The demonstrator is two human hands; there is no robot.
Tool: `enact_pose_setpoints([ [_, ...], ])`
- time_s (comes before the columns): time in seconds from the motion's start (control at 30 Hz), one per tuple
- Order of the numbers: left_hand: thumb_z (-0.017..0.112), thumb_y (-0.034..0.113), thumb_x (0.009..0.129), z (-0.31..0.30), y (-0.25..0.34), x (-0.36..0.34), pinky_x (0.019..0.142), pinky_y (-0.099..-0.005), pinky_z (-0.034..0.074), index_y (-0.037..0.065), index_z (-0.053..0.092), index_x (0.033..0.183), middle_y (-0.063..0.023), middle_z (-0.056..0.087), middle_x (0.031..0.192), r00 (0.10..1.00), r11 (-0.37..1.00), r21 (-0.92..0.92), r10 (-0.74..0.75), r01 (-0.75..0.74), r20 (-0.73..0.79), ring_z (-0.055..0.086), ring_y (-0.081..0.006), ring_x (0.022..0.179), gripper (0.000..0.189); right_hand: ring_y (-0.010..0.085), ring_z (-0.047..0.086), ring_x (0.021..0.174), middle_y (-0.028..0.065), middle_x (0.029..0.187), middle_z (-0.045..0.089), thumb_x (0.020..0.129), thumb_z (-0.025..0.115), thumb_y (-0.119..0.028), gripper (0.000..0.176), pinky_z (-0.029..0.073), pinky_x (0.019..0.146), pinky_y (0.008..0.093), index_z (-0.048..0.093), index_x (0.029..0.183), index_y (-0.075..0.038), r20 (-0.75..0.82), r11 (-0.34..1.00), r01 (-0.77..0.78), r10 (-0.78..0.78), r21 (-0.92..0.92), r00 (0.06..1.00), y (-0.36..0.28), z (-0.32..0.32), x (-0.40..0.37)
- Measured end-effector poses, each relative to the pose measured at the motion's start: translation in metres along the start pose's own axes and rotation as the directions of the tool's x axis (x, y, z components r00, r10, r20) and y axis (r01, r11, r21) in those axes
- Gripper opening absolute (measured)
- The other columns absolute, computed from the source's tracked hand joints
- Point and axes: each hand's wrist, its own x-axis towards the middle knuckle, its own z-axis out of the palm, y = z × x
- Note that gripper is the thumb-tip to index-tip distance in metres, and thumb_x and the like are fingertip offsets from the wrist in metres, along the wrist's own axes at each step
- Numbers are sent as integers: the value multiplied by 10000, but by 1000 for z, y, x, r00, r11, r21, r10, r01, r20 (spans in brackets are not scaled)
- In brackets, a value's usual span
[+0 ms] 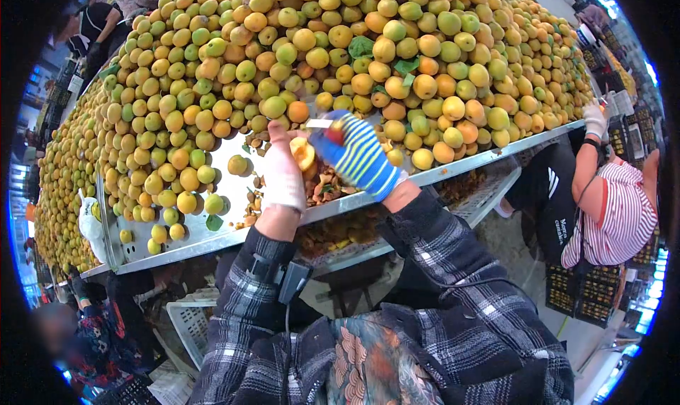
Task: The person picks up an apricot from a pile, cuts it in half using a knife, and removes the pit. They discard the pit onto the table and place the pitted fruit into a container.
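My left hand (283, 177) pinches a split apricot (303, 153) above the bench (234, 187), at nine o'clock from my right hand (360, 157), whose grip is curled round a small tool (322, 124). The fruit looks light, soft and easily bruised, so I'd hold its skin sides gently.

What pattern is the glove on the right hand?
The glove on the right hand is blue with pale stripes; head view.

Table (234, 185): bare sheet metal, dull sheen. Gloves: knit cloth, left hand (283, 175) white, right hand (361, 157) blue-striped. Apricots (340, 37): matt skin.
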Motion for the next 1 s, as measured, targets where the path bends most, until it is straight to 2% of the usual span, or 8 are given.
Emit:
enact_pose_setpoints([
  [0.07,448,486,947,-11,-3,-18,470,-304,464,42,570,816,-77,601,689,937,997,-68,55,-34,346,562,-174,510,479,94,591,719,70,802,662,810,724,-237,291,492,652,267,634,948,3,-104,996,-91,93,21,990,19,-10,15],
  [0.13,512,324,916,-16,-5,-45,573,-309,500,21,587,837,-106,618,745,773,704,466,187,-536,606,612,-201,619,322,287,636,699,190,807,654,789,717,-295,363,502,663,376,583,899,25,-65,942,-192,181,-275,981,10,-19,17],
  [0.2,582,255,835,-16,-18,-61,724,-323,505,10,617,872,-131,634,787,629,641,505,-45,-578,776,639,-249,786,250,380,631,739,221,808,643,804,689,-327,383,500,684,422,568,916,19,-63,902,-156,142,-402,988,13,-19,14],
  [0.27,595,294,829,-14,-29,-79,819,-352,485,18,637,923,-150,650,873,716,622,748,-411,-232,564,623,-300,892,295,417,622,769,230,808,641,821,659,-321,365,495,692,454,559,935,11,-165,915,-157,101,-372,981,12,-20,10],
  [0.47,621,411,796,-34,-16,-83,792,-429,501,58,601,1073,-199,649,908,649,-30,672,-294,-740,702,621,-369,891,449,407,622,764,227,803,644,872,611,-316,312,488,668,471,580,950,-15,-267,845,-79,-77,-528,961,10,-37,8],
  [0.53,617,348,807,-5,34,-82,776,-439,503,81,606,1066,-191,647,888,714,-59,792,-477,-608,513,619,-373,887,372,398,624,754,219,797,644,880,604,-314,304,482,658,472,581,946,-18,-262,906,-80,-35,-417,964,3,-44,5],
  [0.67,570,61,763,2,42,-1,824,-407,499,92,582,1134,-143,606,1101,682,-111,717,238,-689,692,594,-339,981,372,389,625,748,210,794,645,888,603,-317,299,482,650,460,581,942,-24,-242,916,-76,-24,-394,970,5,-48,4],
  [1.0,577,35,728,20,26,90,776,-416,514,80,577,1061,-134,575,998,691,-627,559,47,-542,722,587,-314,953,337,404,616,698,221,726,627,900,558,-419,381,474,613,487,568,890,-38,-213,881,-57,-50,-469,976,7,-42,9],
])
